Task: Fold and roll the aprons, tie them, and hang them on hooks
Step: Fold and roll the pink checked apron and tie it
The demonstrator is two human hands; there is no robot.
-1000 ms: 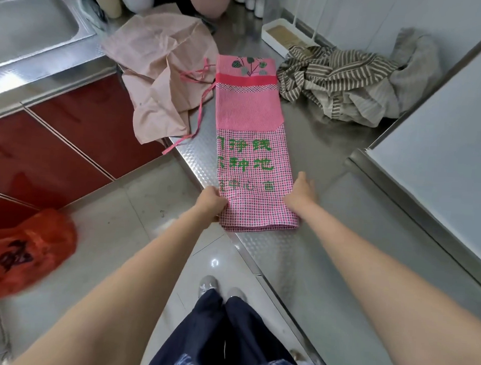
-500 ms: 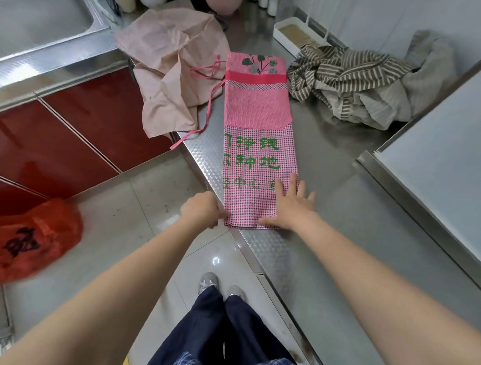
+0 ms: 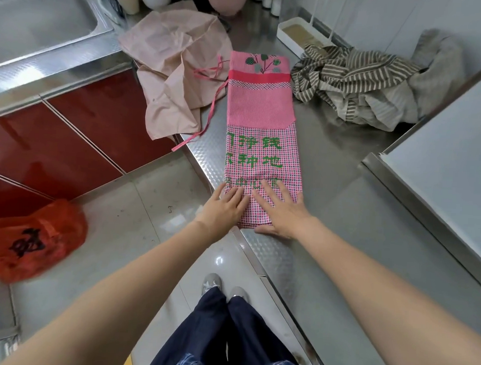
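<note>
A pink checked apron (image 3: pixel 260 111) with green characters lies folded into a long narrow strip on the steel counter (image 3: pixel 343 203), its near end at the counter's edge. My left hand (image 3: pixel 224 208) lies flat on the strip's near left corner with straight fingers. Beside it, my right hand (image 3: pixel 278 208) presses flat on the near right part, fingers spread. A thin pink tie (image 3: pixel 209 117) trails off the apron's left side toward the counter's edge.
A crumpled pale pink apron (image 3: pixel 172 69) lies to the far left, half over the edge. At the back right sits a heap of striped beige aprons (image 3: pixel 359 80). A white tray (image 3: pixel 298 36), a sink (image 3: pixel 39 21), red cabinet doors (image 3: pixel 70 136) and an orange bag (image 3: pixel 30 239) surround the spot.
Both hands went from gripping the strip's near corners to lying flat on its near end, side by side. The apron has stayed in place.
</note>
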